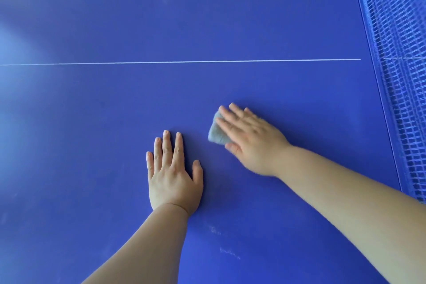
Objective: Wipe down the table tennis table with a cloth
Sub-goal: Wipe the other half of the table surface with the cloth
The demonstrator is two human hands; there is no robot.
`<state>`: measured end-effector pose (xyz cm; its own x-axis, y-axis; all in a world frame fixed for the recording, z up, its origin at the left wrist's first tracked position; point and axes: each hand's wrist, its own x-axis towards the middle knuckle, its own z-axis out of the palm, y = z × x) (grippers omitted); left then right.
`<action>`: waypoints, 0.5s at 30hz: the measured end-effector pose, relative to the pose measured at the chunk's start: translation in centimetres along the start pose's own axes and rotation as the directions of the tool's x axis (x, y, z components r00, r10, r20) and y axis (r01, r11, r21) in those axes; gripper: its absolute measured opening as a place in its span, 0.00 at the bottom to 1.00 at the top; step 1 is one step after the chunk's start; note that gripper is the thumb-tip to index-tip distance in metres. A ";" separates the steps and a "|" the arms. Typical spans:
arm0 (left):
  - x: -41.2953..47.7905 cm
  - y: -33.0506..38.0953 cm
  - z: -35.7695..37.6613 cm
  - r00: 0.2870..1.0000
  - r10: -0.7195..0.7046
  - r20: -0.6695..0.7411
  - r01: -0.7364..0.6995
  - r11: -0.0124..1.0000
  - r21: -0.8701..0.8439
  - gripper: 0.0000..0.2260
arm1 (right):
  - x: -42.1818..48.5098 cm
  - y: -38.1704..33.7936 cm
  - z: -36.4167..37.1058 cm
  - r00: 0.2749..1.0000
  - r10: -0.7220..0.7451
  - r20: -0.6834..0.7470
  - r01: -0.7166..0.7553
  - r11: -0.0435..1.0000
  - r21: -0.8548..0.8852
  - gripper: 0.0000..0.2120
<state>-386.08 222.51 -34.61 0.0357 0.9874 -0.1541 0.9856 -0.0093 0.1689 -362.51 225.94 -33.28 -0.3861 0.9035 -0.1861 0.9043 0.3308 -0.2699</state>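
The right grip (251,143), opened flat, presses a small fuzzy grey cloth (216,135) onto the smooth blue bench (207,18). At its 8 o'clock the left grip (173,175) rests flat, fingers spread.

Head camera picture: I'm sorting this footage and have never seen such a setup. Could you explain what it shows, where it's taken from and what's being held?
There is no machine here: a person wears one wide-angle camera on the head, looking forward and down at their own bare hands. The surface is a blue table tennis table with a thin white line across it and a blue mesh net along the right edge. The left hand lies flat on the table, holding nothing. The right hand presses a small grey cloth against the table with straight fingers; it is slightly blurred. Faint whitish smudges show on the table near the person.
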 end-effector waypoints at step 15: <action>0.1 0.0 0.2 1.000 0.003 0.002 -0.003 1.000 0.001 0.35 | 6.1 -2.2 -1.4 0.993 -0.111 0.030 0.111 0.994 -0.002 0.29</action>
<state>-386.07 222.55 -34.86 0.0396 0.9870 -0.1558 0.9857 -0.0130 0.1683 -366.62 231.14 -32.55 -0.4894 0.8526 -0.1833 0.8561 0.4297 -0.2870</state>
